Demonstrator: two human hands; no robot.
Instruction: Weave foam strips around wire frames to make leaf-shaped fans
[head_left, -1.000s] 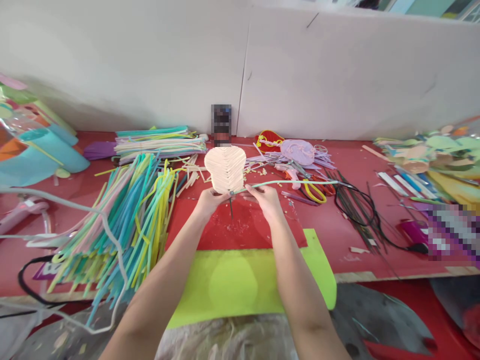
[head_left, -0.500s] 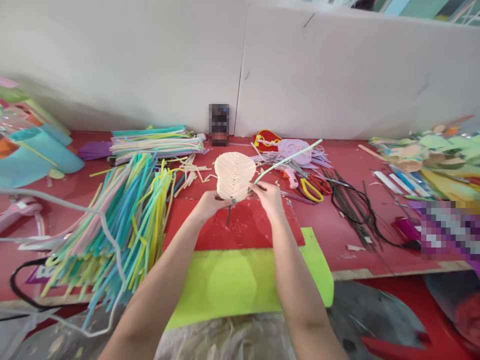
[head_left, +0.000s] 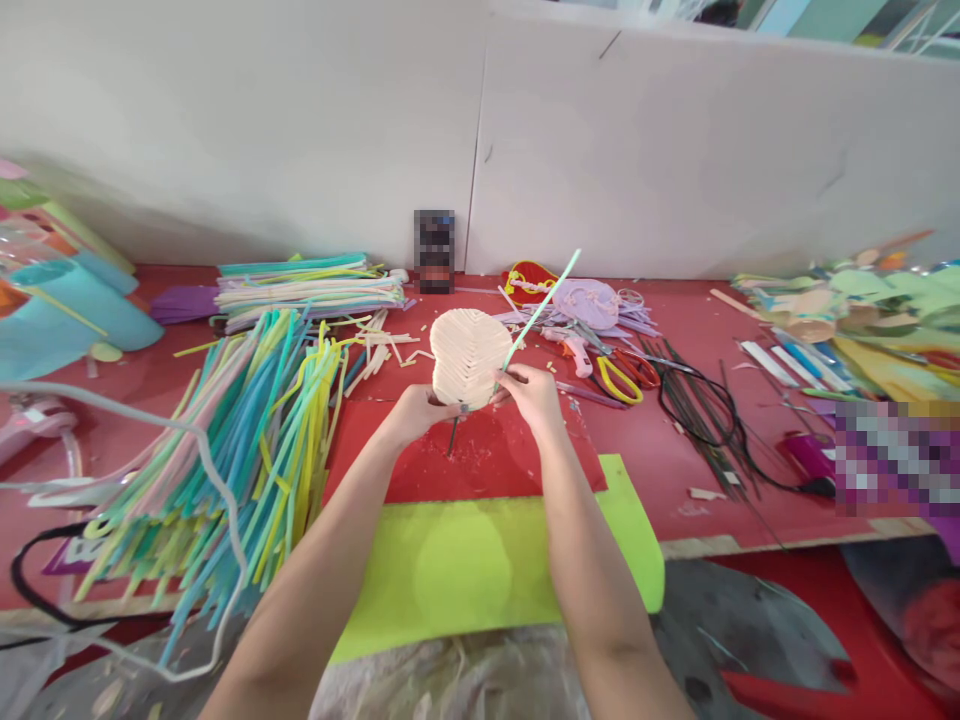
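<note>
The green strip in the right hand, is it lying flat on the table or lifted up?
Lifted. The green strip slants up and away from the right hand, which pinches its lower end beside the cream woven piece.

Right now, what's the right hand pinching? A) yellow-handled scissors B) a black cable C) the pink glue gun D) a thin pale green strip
D: the right hand pinches a thin pale green strip that rises up and to the right from the lower edge of the cream woven leaf piece, whose base the left hand holds; the yellow-handled scissors lie untouched on the red table.
</note>
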